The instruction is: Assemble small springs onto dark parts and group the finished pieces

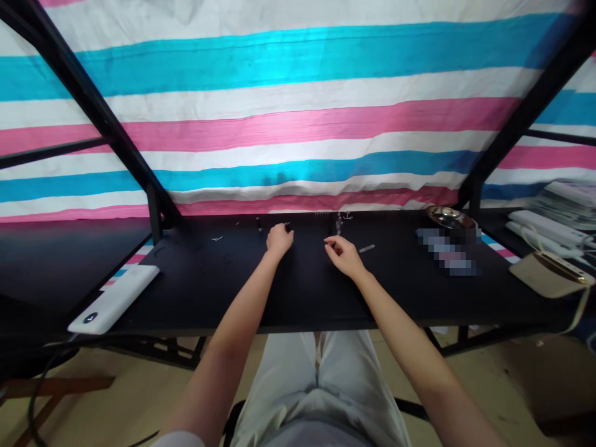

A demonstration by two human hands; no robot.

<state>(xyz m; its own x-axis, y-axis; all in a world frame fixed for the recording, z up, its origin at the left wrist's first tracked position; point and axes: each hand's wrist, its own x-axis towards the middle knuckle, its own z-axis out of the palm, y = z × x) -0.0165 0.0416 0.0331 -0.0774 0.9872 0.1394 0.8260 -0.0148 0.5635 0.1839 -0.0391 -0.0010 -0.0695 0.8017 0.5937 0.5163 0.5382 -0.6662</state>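
Both my arms reach out over a black table [302, 292]. My left hand [278, 239] rests on the tabletop near its far edge, fingers curled into a loose fist; what it holds, if anything, is too small to make out. My right hand [341, 253] lies a little to the right, fingers pinched together, with nothing I can name in them. A short pale stick [367, 248] lies just right of that hand. Small dark and light bits [339, 221] sit along the far edge of the table, beyond both hands.
A white power bank [114, 299] lies at the table's left front corner. A metal bowl [451, 217] stands at the far right, beside a blurred patch. Further right are white cables and a tan pad [549, 274]. Black frame bars and a striped cloth stand behind.
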